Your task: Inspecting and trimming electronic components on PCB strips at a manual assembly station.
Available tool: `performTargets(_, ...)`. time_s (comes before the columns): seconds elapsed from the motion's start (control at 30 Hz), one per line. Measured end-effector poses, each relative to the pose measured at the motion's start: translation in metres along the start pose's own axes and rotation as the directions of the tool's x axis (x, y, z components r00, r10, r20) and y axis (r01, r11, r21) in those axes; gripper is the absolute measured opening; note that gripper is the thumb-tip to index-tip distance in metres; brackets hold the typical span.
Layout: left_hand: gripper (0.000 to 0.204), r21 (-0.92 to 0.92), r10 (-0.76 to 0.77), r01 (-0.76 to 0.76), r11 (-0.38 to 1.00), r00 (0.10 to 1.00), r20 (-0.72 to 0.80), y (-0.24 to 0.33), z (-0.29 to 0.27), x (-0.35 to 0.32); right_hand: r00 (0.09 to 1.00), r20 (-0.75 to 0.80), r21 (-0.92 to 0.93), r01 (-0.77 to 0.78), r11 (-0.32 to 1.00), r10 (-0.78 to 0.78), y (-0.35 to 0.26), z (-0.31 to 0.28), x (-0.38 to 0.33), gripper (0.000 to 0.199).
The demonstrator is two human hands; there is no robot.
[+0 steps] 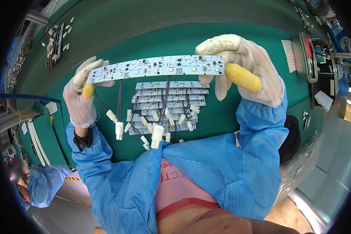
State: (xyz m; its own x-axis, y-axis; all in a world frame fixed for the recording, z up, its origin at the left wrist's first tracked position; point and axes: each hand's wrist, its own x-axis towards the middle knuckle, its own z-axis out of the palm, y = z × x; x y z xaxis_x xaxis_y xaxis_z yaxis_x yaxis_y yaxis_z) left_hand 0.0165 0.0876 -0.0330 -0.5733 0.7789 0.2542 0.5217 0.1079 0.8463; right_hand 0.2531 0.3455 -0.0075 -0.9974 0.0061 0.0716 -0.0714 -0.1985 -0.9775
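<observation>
Between my two gloved hands a long white LED circuit board strip [156,67] is held up above the table. My left hand [85,80] pinches its left end, a yellow finger cot on the thumb. At the right end my right hand [241,68] grips it the same way, also with a yellow cot on the thumb. Dark thin wires hang from the strip and end in white plug connectors [157,135]. Below it, several similar LED strips [171,97] lie in stacked rows on the green mat [218,117], their wires and white connectors toward me.
Boards with white connectors [55,45] sit on the dark conveyor at the far left. A metal tray [306,56] and a black bin [325,74] stand at the right, beside a printed sheet [289,55]. A blue cord [31,96] runs toward my left wrist. Another person [46,185] is at lower left.
</observation>
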Motion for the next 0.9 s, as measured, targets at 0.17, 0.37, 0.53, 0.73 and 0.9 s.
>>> performTargets(0.17, 0.042, 0.194, 0.107, -0.112, 0.975, 0.994, 0.038, -0.008, -0.004, 0.002, 0.999, -0.020, -0.044, 0.032, 0.999, -0.032, -0.005, 0.001, 0.001, 0.067)
performTargets(0.37, 0.054, -0.201, 0.084, -0.087, 0.976, 0.996, -0.020, -0.011, -0.001, -0.003, 0.973, -0.218, -0.118, 0.056, 0.991, -0.081, -0.010, 0.022, 0.002, 0.037)
performTargets(0.53, 0.052, -0.259, 0.092, -0.108, 0.960, 0.993, -0.074, -0.007, -0.003, -0.007, 0.954, -0.275, -0.235, 0.050, 0.971, -0.116, -0.008, 0.020, 0.003, 0.038)
performTargets(0.73, 0.044, -0.199, 0.125, -0.133, 0.971, 0.991, -0.052, 0.006, -0.007, -0.013, 0.956, -0.268, -0.327, 0.031, 0.945, -0.124, -0.004, 0.022, 0.011, 0.048)
performTargets(0.9, 0.050, 0.099, 0.486, -0.489, 0.866, 0.872, 0.060, 0.008, -0.015, -0.010, 0.887, -0.456, -0.383, -0.124, 0.915, -0.071, 0.003, 0.020, 0.016, 0.054)
